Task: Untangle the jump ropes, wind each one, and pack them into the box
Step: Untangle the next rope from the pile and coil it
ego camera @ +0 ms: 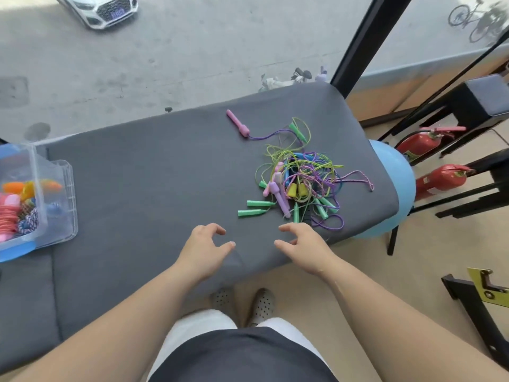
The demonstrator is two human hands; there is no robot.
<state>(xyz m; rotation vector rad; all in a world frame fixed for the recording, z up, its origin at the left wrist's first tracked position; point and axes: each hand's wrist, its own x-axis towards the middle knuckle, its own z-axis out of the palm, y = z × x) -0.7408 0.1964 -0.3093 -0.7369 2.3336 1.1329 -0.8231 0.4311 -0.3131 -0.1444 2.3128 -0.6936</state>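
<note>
A: Ropes first. Where?
B: One tangle of jump ropes (300,177) on the grey bench pad (151,175), about 1 o'clock from the hands, near the pad's right end. Nothing wound or packed from it yet.
A: Step in hand?
B: Starting the untangle, I'd say. The best entry is the stray pink handle (238,123) at 11 o'clock of the pile. It lies apart, and its purple cord (264,136) runs back in. Take that handle, follow the cord, and lift loops off rather than yank, or the knot tightens. One hand pins the heap, the other draws.
A: Look of the pile?
B: Thin cords, lime, purple and blue, all crossing. The green handles (254,208) poke out at 7 o'clock, the yellow handles (297,191) sit mid-heap, with lilac and pink ones beside them. A pink braided loop (360,177) trails out at 3 o'clock. Rope count, can't tell.
A: Hands?
B: Both hover just short of the pile, the left hand (205,246) and the right hand (303,244). Fingers loosely curled, holding nothing. The right is nearer the green handles.
A: Box?
B: The clear box (67,194) is at 9 o'clock, well apart, with colourful stuff inside.
A: Rest?
B: A blue ball (396,183) at 3 o'clock under the pad's end, and red fire extinguishers (418,143) beyond.
</note>
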